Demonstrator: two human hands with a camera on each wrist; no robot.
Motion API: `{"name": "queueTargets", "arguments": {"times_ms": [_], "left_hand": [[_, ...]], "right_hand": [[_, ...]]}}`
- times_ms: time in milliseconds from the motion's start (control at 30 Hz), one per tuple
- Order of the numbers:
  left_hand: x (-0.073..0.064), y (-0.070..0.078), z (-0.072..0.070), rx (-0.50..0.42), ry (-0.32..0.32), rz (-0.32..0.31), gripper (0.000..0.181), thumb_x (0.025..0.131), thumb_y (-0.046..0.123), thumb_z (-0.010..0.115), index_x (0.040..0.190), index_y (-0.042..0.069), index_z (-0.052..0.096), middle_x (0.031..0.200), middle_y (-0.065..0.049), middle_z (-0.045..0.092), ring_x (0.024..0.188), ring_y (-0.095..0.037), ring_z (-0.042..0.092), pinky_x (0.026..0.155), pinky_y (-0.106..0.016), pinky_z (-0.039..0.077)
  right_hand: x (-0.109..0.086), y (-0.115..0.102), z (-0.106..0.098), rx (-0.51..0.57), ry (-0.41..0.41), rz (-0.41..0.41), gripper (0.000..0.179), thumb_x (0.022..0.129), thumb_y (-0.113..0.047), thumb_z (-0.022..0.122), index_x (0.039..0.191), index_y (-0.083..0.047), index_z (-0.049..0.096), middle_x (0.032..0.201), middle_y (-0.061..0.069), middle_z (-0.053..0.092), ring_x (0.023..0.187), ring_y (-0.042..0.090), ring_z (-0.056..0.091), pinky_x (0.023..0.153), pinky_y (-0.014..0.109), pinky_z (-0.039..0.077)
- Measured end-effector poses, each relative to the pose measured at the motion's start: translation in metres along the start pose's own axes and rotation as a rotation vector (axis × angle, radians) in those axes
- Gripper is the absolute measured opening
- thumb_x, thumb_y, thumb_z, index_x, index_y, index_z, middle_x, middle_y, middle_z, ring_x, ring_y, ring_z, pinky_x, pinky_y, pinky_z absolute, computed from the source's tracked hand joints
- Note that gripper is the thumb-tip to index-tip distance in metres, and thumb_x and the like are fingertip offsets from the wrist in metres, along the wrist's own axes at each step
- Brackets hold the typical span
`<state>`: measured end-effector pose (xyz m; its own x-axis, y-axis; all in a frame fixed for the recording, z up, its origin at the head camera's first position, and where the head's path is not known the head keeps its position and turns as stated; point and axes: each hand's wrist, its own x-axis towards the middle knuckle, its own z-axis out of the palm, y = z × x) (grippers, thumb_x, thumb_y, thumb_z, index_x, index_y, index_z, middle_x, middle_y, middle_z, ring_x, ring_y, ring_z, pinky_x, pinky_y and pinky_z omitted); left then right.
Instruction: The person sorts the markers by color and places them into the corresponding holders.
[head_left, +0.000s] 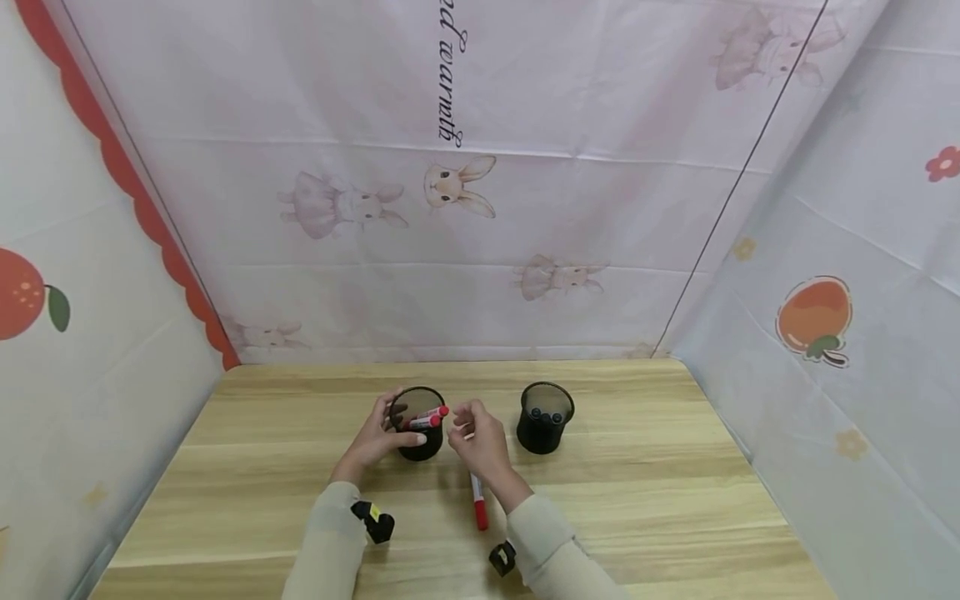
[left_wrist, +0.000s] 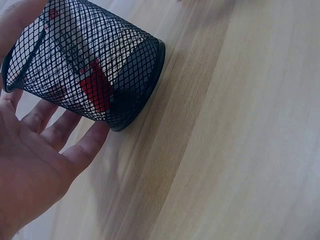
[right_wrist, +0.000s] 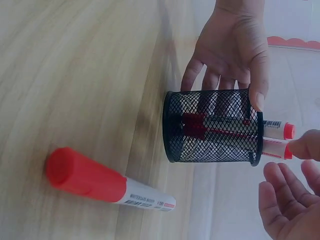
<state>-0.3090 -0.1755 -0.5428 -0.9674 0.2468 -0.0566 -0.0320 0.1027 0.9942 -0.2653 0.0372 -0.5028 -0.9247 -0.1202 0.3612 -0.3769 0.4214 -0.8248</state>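
Observation:
My left hand (head_left: 372,440) holds a black mesh pen holder (head_left: 422,451) upright on the table, its thumb near the rim and its fingers along the far side. Two red-and-white markers (head_left: 429,421) lean inside, their red ends above the rim. Just right of these ends is my right hand (head_left: 483,446), fingers loosely bent and nothing gripped; in the right wrist view a fingertip (right_wrist: 305,145) is at one marker's end, and whether it touches is unclear. A red-capped whiteboard marker (right_wrist: 90,175) lies on the table, partly hidden by the right hand in the head view.
A second black mesh pen holder (head_left: 540,435) stands to the right, with black-ended pens (head_left: 546,416) in it. The wooden table (head_left: 660,500) meets printed cloth walls (head_left: 600,208) at the back and both sides. Black wrist devices (head_left: 375,523) sit by both sleeves.

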Motion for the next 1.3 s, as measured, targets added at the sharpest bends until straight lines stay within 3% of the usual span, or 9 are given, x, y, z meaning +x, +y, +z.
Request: {"name": "queueTargets", "arguments": {"times_ms": [300,500,767,867,1067,1300], "left_hand": [[-0.012,0.024,0.002,-0.016,-0.037,-0.008,0.092,0.074,0.009,0.078,0.145,0.014,0.019,0.144,-0.028,0.023,0.130,-0.045,0.023,0.105,-0.053,0.019],[-0.013,0.024,0.002,-0.008,-0.031,-0.012,0.092,0.074,0.009,0.078,0.145,0.016,0.020,0.144,-0.026,0.024,0.131,-0.044,0.024,0.106,-0.051,0.019],[-0.013,0.026,0.003,-0.011,-0.028,-0.013,0.092,0.075,0.010,0.078,0.145,0.016,0.019,0.144,-0.026,0.024,0.131,-0.043,0.024,0.107,-0.050,0.018],[-0.012,0.023,0.003,-0.014,-0.025,-0.009,0.093,0.075,0.008,0.078,0.145,0.014,0.018,0.144,-0.026,0.024,0.131,-0.044,0.024,0.107,-0.051,0.017],[0.001,-0.001,-0.001,-0.006,-0.006,-0.001,0.095,0.073,0.012,0.080,0.146,0.017,0.019,0.144,-0.024,0.025,0.131,-0.041,0.026,0.107,-0.050,0.017],[0.002,-0.004,-0.001,0.004,0.005,0.024,0.096,0.073,0.014,0.080,0.146,0.015,0.019,0.143,-0.023,0.027,0.129,-0.040,0.029,0.106,-0.051,0.020]], "right_hand": [[-0.003,0.008,-0.004,-0.103,-0.049,0.049,0.030,0.078,-0.001,0.069,0.105,-0.003,0.057,0.092,0.012,0.063,0.073,0.017,0.063,0.063,0.027,0.051],[-0.003,0.014,-0.007,-0.279,-0.123,0.074,0.032,0.079,-0.012,0.071,0.108,-0.008,0.059,0.095,0.008,0.062,0.079,0.019,0.062,0.066,0.031,0.050],[-0.002,0.017,-0.007,-0.504,-0.192,0.047,0.033,0.081,-0.018,0.071,0.110,-0.009,0.060,0.095,0.006,0.061,0.080,0.018,0.058,0.064,0.033,0.048],[-0.002,0.017,-0.007,-0.541,-0.216,0.056,0.033,0.080,-0.019,0.071,0.110,-0.009,0.060,0.095,0.006,0.061,0.080,0.018,0.058,0.063,0.032,0.047],[-0.002,0.015,-0.008,-0.587,-0.277,0.096,0.035,0.080,-0.019,0.072,0.111,-0.009,0.061,0.096,0.006,0.061,0.071,0.015,0.053,0.061,0.031,0.046],[-0.004,0.019,-0.007,-0.579,-0.325,0.149,0.030,0.081,-0.017,0.070,0.107,-0.005,0.061,0.088,0.006,0.060,0.070,0.017,0.053,0.060,0.033,0.046]]}}
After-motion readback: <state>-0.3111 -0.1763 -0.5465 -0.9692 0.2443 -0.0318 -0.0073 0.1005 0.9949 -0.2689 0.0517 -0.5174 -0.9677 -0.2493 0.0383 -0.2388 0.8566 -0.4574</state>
